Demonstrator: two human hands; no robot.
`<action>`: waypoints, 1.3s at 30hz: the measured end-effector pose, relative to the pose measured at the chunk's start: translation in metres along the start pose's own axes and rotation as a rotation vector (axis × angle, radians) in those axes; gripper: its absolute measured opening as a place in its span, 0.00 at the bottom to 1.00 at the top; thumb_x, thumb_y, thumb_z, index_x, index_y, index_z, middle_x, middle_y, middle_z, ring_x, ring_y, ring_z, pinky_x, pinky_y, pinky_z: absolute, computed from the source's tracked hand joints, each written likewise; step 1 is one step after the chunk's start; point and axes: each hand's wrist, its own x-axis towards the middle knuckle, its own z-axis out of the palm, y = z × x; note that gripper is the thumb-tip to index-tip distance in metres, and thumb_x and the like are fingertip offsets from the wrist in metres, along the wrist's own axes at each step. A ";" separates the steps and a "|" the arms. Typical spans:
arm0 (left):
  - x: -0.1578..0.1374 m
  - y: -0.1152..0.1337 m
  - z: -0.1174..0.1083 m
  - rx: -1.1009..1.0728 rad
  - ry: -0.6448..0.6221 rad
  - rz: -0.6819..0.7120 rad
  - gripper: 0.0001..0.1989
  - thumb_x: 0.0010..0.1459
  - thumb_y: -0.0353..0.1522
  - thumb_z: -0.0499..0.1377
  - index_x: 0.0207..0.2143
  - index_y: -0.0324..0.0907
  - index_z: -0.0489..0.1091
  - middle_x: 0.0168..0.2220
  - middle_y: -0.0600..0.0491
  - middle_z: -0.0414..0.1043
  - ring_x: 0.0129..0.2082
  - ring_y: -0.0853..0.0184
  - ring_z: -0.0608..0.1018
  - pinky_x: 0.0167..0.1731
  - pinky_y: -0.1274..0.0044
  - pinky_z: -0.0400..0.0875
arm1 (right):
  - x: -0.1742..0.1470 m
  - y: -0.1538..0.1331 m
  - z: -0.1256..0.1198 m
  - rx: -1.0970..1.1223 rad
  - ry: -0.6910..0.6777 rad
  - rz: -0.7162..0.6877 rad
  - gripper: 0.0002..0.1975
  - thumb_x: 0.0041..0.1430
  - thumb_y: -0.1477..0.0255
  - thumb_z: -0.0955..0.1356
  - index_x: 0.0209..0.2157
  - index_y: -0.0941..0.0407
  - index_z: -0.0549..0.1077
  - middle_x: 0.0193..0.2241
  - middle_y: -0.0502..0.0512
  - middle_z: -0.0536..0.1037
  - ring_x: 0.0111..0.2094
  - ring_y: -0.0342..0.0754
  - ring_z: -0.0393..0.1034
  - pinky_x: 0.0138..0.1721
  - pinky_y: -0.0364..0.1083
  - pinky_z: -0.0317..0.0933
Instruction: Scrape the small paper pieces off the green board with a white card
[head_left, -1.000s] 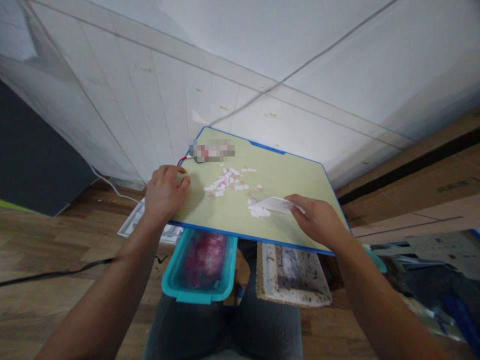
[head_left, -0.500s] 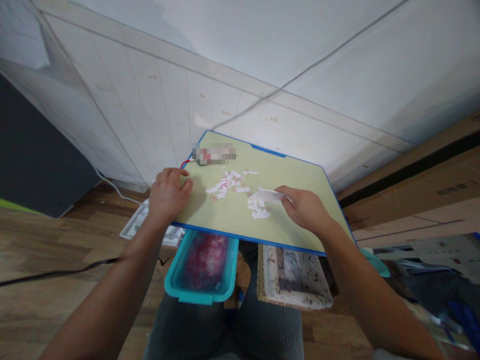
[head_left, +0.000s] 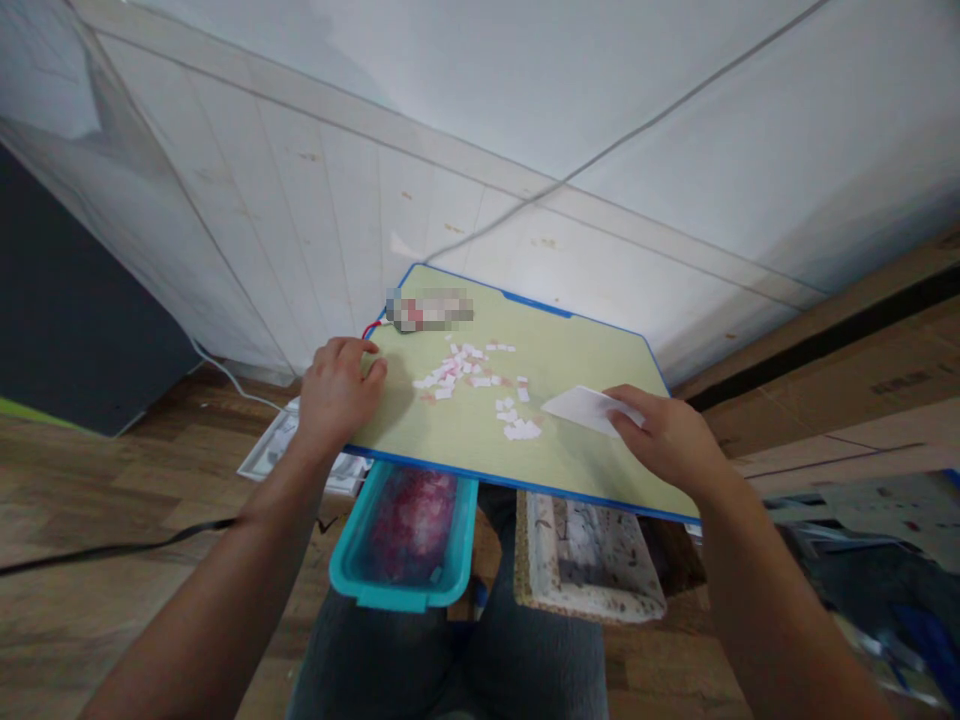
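My right hand (head_left: pixel 660 435) pinches a flat white card (head_left: pixel 589 408) by its right end, over the right half of a pale yellow tabletop (head_left: pixel 585 350) with a blue rim. Left of the card, small white and pinkish pieces (head_left: pixel 457 368) lie scattered in a loose heap. A smaller group of white pieces (head_left: pixel 521 429) sits nearer the front edge. My left hand (head_left: pixel 341 390) rests at the tabletop's left edge, fingers apart and holding nothing. Beyond it, at the back left corner, lies a pixelated object (head_left: pixel 429 310) that I cannot identify.
Below the front edge stand a teal tub (head_left: pixel 345 570) with pink-red contents and a speckled tray (head_left: pixel 600 598), both above my legs. A white box (head_left: pixel 262 455) is on the floor at left. Cardboard boxes (head_left: pixel 840 390) stand at right, a white wall (head_left: pixel 450 130) behind.
My right hand has moved right with the card, away from the small pieces, uncovering a few of them. My left hand has stayed nearly still.
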 end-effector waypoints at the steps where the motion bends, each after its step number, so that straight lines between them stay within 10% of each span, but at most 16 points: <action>1: 0.000 -0.001 0.000 -0.003 -0.005 -0.002 0.16 0.65 0.39 0.54 0.50 0.43 0.74 0.51 0.44 0.72 0.55 0.52 0.73 0.58 0.63 0.67 | -0.005 0.003 -0.001 -0.012 -0.017 0.004 0.18 0.67 0.66 0.62 0.53 0.51 0.77 0.39 0.56 0.85 0.37 0.55 0.79 0.38 0.47 0.67; 14: 0.000 0.000 0.000 -0.003 -0.010 -0.027 0.16 0.64 0.39 0.54 0.50 0.44 0.73 0.52 0.44 0.71 0.56 0.52 0.72 0.59 0.62 0.67 | 0.060 0.005 0.024 -0.093 -0.044 0.118 0.21 0.70 0.64 0.60 0.58 0.51 0.74 0.41 0.60 0.84 0.42 0.57 0.78 0.41 0.49 0.65; 24: -0.001 0.002 -0.002 0.003 -0.022 -0.024 0.17 0.65 0.39 0.54 0.50 0.42 0.73 0.52 0.43 0.72 0.55 0.52 0.73 0.58 0.63 0.67 | 0.015 -0.021 0.017 0.027 -0.063 -0.126 0.18 0.71 0.67 0.60 0.54 0.51 0.76 0.45 0.56 0.84 0.41 0.53 0.79 0.44 0.48 0.66; 33: -0.002 0.000 -0.001 0.005 0.000 0.005 0.16 0.65 0.39 0.54 0.50 0.42 0.73 0.53 0.43 0.71 0.56 0.53 0.72 0.59 0.63 0.66 | 0.041 -0.049 0.036 0.340 0.033 -0.288 0.15 0.68 0.74 0.62 0.50 0.53 0.78 0.50 0.55 0.82 0.52 0.52 0.75 0.56 0.51 0.65; 39: -0.003 0.000 -0.001 0.017 -0.007 0.035 0.17 0.66 0.38 0.54 0.51 0.41 0.72 0.53 0.42 0.71 0.56 0.53 0.71 0.59 0.61 0.66 | 0.007 -0.016 0.061 0.482 0.068 -0.337 0.16 0.62 0.79 0.62 0.46 0.52 0.77 0.51 0.56 0.81 0.57 0.52 0.72 0.62 0.57 0.63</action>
